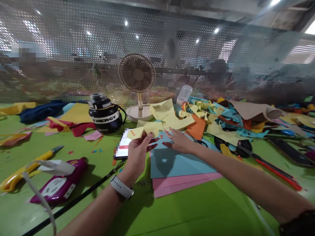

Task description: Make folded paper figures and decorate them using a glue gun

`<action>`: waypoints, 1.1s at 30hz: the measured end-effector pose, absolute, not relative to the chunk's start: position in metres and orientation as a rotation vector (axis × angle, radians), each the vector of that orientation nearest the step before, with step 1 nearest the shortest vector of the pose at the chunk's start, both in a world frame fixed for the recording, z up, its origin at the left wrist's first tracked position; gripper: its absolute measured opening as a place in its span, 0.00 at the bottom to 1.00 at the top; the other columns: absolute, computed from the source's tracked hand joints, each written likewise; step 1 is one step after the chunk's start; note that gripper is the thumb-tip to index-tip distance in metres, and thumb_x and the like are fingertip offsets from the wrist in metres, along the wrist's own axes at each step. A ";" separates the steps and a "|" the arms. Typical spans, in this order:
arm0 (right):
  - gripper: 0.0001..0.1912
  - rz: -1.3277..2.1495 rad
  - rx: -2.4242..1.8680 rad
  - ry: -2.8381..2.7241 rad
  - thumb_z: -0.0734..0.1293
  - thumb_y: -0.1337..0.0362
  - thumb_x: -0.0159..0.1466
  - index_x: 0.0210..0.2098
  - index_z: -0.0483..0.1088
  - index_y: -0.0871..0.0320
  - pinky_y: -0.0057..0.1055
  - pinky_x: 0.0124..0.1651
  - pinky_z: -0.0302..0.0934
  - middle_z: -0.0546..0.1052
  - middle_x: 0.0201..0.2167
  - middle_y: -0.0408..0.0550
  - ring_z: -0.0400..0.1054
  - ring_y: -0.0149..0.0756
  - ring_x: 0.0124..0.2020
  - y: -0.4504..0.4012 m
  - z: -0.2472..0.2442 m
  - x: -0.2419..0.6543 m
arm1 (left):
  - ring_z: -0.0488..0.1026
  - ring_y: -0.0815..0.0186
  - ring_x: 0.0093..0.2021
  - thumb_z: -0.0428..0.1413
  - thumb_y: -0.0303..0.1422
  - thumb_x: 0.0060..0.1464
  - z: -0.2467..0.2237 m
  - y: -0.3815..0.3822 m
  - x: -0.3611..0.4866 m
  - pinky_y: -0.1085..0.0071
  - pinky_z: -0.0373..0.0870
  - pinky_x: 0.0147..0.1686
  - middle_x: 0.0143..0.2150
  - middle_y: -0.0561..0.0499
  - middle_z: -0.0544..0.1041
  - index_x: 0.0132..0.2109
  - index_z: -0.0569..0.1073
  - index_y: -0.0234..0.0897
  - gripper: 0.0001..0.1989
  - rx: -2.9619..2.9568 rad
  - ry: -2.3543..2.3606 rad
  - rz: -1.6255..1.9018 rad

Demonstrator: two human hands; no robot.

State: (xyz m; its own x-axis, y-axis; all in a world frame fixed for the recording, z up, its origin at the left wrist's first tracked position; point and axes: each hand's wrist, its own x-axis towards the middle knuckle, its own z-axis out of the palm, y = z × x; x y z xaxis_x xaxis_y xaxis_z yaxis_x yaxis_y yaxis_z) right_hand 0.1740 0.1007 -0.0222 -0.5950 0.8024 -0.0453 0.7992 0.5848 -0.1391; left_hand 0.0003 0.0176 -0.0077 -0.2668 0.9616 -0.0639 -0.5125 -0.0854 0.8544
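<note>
Between thumb and fingers, my left hand (138, 152) pinches a pale yellow paper piece (136, 132) marked with small orange dots. My right hand (179, 141) has its fingers spread over the blue sheet (177, 165), close to some tiny orange bits, and shows nothing in its grasp. Pink sheets (169, 186) stick out from under the blue one. Partly behind my left hand lies a lit phone (123, 147). Scissors handles (202, 143) show just past my right hand, beside an orange paper (197, 126).
A fan (139, 116) and a black bottle (105, 114) stand at the back. Paper scraps (218, 113) are heaped at the back right. A yellow cutter (31, 167) and purple packet (61, 183) lie left. A red-handled tool (278, 173) and dark phone (290, 150) lie right.
</note>
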 end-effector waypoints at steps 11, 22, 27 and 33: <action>0.37 0.341 -1.280 -2.624 0.59 0.39 0.61 0.60 0.65 0.58 0.53 0.66 0.40 0.58 0.65 0.56 0.47 0.56 0.66 0.109 -0.037 0.165 | 0.77 0.67 0.30 0.69 0.36 0.36 -0.009 0.018 0.002 0.76 0.71 0.27 0.28 0.53 0.76 0.31 0.73 0.34 0.16 0.666 0.967 1.597; 0.29 0.893 -1.204 -2.260 0.44 0.57 0.69 0.66 0.53 0.56 0.43 0.59 0.59 0.64 0.62 0.49 0.61 0.38 0.61 0.095 -0.017 0.216 | 0.78 0.65 0.30 0.69 0.37 0.35 -0.012 0.018 0.005 0.74 0.72 0.28 0.28 0.53 0.76 0.31 0.73 0.33 0.17 0.681 0.986 1.554; 0.29 0.714 -1.295 -2.450 0.56 0.60 0.65 0.64 0.58 0.59 0.46 0.66 0.44 0.59 0.65 0.52 0.50 0.45 0.66 0.104 -0.028 0.192 | 0.77 0.66 0.30 0.69 0.37 0.35 -0.012 0.020 0.003 0.76 0.71 0.27 0.27 0.54 0.76 0.30 0.73 0.33 0.17 0.681 1.014 1.588; 0.32 0.529 -1.374 -2.541 0.59 0.55 0.64 0.64 0.58 0.64 0.51 0.66 0.38 0.54 0.67 0.60 0.44 0.53 0.68 0.101 -0.041 0.161 | 0.77 0.66 0.30 0.68 0.36 0.36 -0.011 0.021 0.001 0.74 0.72 0.28 0.28 0.53 0.76 0.30 0.73 0.33 0.16 0.702 1.041 1.569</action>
State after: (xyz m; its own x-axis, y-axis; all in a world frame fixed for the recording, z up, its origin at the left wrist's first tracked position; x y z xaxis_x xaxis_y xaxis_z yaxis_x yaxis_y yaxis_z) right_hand 0.1606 0.1010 -0.0406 -0.5461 0.8377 0.0093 0.7645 0.5028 -0.4035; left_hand 0.0006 0.0210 -0.0110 -0.2508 0.9647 -0.0806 -0.4494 -0.0422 0.8923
